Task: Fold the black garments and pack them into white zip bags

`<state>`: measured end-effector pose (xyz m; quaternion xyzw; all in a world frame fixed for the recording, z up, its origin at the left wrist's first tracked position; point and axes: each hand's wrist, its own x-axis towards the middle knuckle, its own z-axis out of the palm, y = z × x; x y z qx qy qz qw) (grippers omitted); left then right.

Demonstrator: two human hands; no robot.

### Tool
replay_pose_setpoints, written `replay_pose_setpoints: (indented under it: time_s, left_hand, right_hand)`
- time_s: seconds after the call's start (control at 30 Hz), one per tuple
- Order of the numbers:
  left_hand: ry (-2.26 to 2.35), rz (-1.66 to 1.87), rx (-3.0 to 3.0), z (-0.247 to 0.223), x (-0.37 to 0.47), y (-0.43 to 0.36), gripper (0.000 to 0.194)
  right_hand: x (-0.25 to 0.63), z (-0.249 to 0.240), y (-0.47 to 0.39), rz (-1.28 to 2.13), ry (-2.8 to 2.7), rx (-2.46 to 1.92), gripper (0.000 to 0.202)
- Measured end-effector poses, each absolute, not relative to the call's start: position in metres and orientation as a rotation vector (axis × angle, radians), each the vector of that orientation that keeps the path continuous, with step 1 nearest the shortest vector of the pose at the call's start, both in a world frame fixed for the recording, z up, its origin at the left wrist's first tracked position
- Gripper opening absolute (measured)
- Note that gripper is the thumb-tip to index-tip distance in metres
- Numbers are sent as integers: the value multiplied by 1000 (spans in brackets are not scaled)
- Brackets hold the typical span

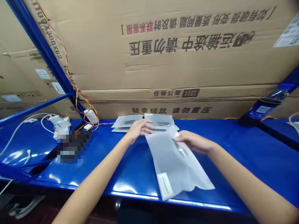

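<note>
My right hand (192,140) pinches the upper right edge of a frosted plastic bag (168,152), which hangs tilted over the blue shelf. A white label (165,186) sits at the bag's lower left corner, and a small shiny item, too unclear to name, shows through it. My left hand (139,130) has its fingers stretched out beside the bag's top left corner; whether they touch it I cannot tell. Just behind lie two small piles of similar bags, a left pile (122,121) and a right pile (160,119), with dark contents showing through.
The blue metal shelf (116,168) ends at a front edge below my arms. Large cardboard boxes (105,68) stand behind it. A dark-filled bottle (259,110) is at right. At left are white plugs with cables (61,124), twisted wires (77,99) and a pixelated object (74,146).
</note>
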<state>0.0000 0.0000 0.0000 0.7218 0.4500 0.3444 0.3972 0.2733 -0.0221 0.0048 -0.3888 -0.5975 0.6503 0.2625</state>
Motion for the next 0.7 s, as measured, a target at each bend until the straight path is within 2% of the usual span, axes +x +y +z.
replay_pose_setpoints:
  time_s: [0.17, 0.33, 0.47, 0.7]
  left_hand:
    - [1099, 707, 1885, -10, 11, -10, 44]
    - [1111, 731, 1952, -24, 26, -21, 40]
    - [1136, 802, 1971, -28, 30, -23, 34]
    - [1291, 1015, 1990, -13, 12, -14, 33]
  right_hand:
    - [233, -21, -29, 1788, -1740, -1031, 36]
    - [227, -35, -28, 1660, -1679, -1057, 53]
    - [224, -38, -28, 1565, -1627, -1087, 56]
    - [219, -26, -45, 1588, -1615, -1052, 62]
